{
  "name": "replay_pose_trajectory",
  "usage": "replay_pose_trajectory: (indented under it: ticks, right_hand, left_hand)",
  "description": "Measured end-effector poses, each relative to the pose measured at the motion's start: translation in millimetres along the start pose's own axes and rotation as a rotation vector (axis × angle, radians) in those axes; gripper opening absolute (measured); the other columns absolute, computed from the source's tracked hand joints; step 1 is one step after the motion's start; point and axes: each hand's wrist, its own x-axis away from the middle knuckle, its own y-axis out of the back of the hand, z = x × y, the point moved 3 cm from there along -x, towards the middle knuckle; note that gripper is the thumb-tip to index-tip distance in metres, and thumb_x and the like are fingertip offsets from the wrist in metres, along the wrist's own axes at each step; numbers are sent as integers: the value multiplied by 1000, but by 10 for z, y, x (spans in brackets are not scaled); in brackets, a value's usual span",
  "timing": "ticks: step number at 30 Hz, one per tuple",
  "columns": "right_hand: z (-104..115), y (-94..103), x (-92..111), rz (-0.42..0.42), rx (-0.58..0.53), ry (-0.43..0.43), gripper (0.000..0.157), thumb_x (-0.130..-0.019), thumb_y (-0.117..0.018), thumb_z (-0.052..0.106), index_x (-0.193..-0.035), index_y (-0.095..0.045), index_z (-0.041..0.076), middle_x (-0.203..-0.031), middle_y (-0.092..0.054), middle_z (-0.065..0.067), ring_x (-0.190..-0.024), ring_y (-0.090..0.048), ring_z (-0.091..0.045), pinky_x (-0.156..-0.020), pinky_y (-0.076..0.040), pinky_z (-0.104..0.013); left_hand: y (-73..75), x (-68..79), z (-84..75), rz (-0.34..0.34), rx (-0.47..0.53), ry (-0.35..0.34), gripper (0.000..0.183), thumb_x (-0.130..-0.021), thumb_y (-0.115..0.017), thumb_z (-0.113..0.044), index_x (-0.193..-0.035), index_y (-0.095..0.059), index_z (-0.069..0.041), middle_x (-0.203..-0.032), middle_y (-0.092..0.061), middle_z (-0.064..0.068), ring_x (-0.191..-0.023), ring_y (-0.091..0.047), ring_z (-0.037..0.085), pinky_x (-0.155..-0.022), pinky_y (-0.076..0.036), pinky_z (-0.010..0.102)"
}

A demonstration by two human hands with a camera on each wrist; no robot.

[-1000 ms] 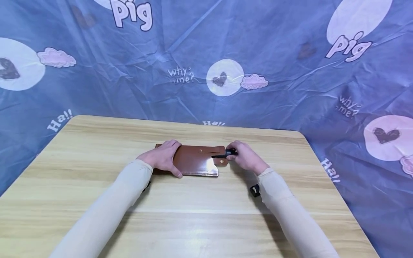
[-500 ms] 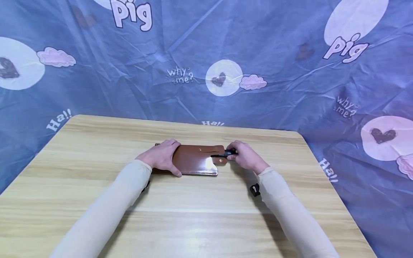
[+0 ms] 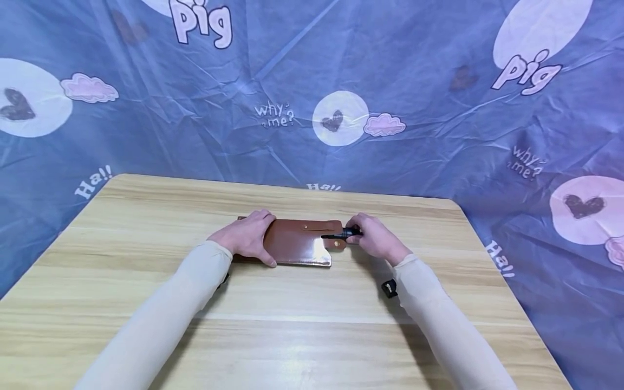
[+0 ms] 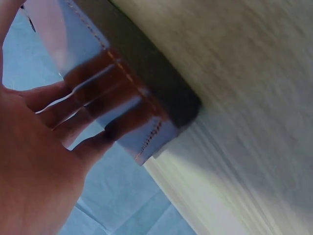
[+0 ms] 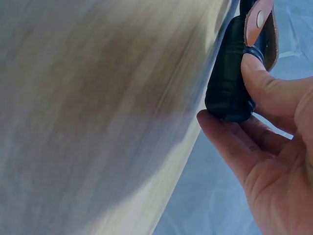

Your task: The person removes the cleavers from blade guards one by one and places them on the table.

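A brown leather sheath [image 3: 294, 241], broad and cleaver-shaped, lies flat on the wooden table in the head view. From its right end sticks the black handle [image 5: 230, 78] of a cleaver, whose blade is hidden inside. My left hand [image 3: 248, 235] is spread across the sheath's left end, thumb at the near edge. In the left wrist view its fairly straight fingers [image 4: 63, 105] press on the glossy leather. My right hand [image 3: 372, 235] pinches the handle between thumb and fingers. Beside the handle is the sheath's strap [image 5: 257, 22] with a metal snap.
The pale wooden table [image 3: 302, 336] extends around the sheath on all sides. A blue printed cloth [image 3: 292, 65] hangs behind it and along the right side. Small black wrist devices show under both sleeves, such as the right device [image 3: 389, 288].
My right hand has shifted very slightly to the right while pinching the handle. The sheath and my left hand stay in nearly the same place.
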Motion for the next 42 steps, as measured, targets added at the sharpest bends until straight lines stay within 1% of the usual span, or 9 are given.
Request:
replay_pose_trajectory:
  ticks: [3, 7, 12, 18, 28, 32, 42]
  right_hand:
    - [-4, 6, 11, -2, 3, 5, 26, -88, -73, 10, -110, -66, -2, -101, -63, -8, -93, -61, -28, -89, -48, -46]
    - [-22, 0, 25, 3, 13, 6, 25, -88, -73, 9, -109, -66, -2, -101, -63, -9, -93, -61, -28, -89, -48, -45]
    - [-33, -5, 41, 4, 10, 2, 25, -87, -73, 9, -109, -66, -2, -101, -63, -8, -93, -61, -28, -88, -49, -45]
    - [-38, -11, 35, -4, 0, 26, 24, -86, -74, 8, -107, -66, -2, -100, -63, -9, -92, -62, -28, -88, -49, -46]
    - [-46, 63, 14, 0, 10, 14, 22, -86, -74, 7, -105, -67, -1, -99, -64, -8, -92, -61, -28, -88, -48, -48]
    - [-69, 62, 20, 9, 11, -2, 22, -86, -74, 7, -106, -67, -1, -99, -64, -9, -94, -61, -29, -89, -47, -47]
    - [-109, 94, 43, 12, 9, 7, 22, -86, -74, 6, -106, -66, -1, -102, -64, -11, -95, -61, -31, -89, -47, -49]
  left_hand:
    - [-10, -6, -3, 9, 23, -2, 107, -59, -90, -50, -136, -45, 10, -129, -47, 17, -120, -45, 32, -101, -40, 43]
    - [-31, -9, -1, 22, 32, -2, 108, -59, -89, -51, -137, -44, 10, -129, -46, 18, -120, -44, 32, -102, -39, 42]
    - [-32, 14, 8, 13, 17, -12, 106, -58, -89, -52, -133, -47, 9, -125, -48, 16, -117, -46, 31, -100, -41, 42]
    - [-7, 27, 3, 3, 5, -13, 103, -57, -90, -52, -130, -49, 8, -120, -49, 14, -113, -47, 31, -98, -43, 43]
    - [10, 15, 0, 40, 25, 40, 108, -60, -88, -52, -138, -44, 8, -131, -45, 17, -120, -44, 32, -98, -43, 44]
    - [17, 7, -1, 42, 8, 33, 107, -60, -88, -52, -138, -45, 8, -129, -46, 16, -120, -44, 31, -98, -43, 44]
    - [21, 3, -14, 50, -6, 20, 107, -60, -87, -53, -137, -46, 9, -128, -46, 17, -120, -44, 31, -99, -42, 44]
